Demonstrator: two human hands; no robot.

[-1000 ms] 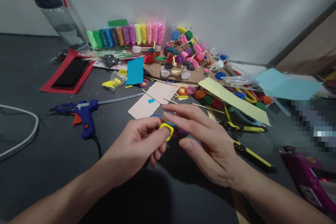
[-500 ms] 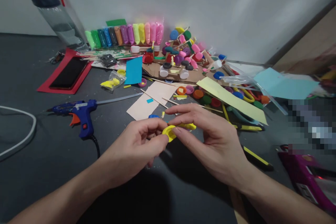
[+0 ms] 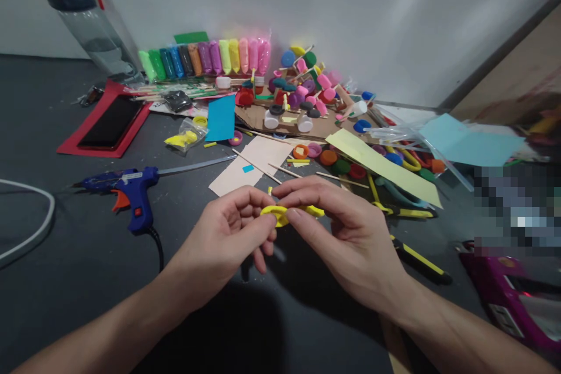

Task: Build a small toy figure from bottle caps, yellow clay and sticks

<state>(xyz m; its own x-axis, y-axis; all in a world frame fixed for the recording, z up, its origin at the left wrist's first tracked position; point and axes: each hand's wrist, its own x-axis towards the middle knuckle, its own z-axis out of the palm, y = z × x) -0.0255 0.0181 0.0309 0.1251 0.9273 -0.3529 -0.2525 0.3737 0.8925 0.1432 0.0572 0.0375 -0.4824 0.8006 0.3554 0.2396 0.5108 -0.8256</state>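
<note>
Both hands meet over the dark table, just in front of me. My left hand (image 3: 223, 239) pinches a yellow bottle cap (image 3: 274, 214) between thumb and fingers. My right hand (image 3: 350, 234) is closed too, its thumb and fingers on a second yellow cap (image 3: 313, 210) joined to the first by a thin stick. A short bit of stick (image 3: 270, 190) pokes up above the left fingers. A pale pink card (image 3: 249, 166) with a wooden skewer (image 3: 256, 165) across it lies just behind the hands.
A blue glue gun (image 3: 131, 187) lies at left, its cord trailing toward me. Behind are clay tubes (image 3: 205, 57), a heap of coloured caps (image 3: 307, 79), a phone on red paper (image 3: 109, 123), a pale yellow strip (image 3: 385, 166), scissors (image 3: 407, 210), a yellow-black knife (image 3: 421, 266) and a purple box (image 3: 512, 298).
My right hand went from fingers stretched out to closed on the caps. The cap piece turned from one cap facing me to two caps lying sideways between both hands.
</note>
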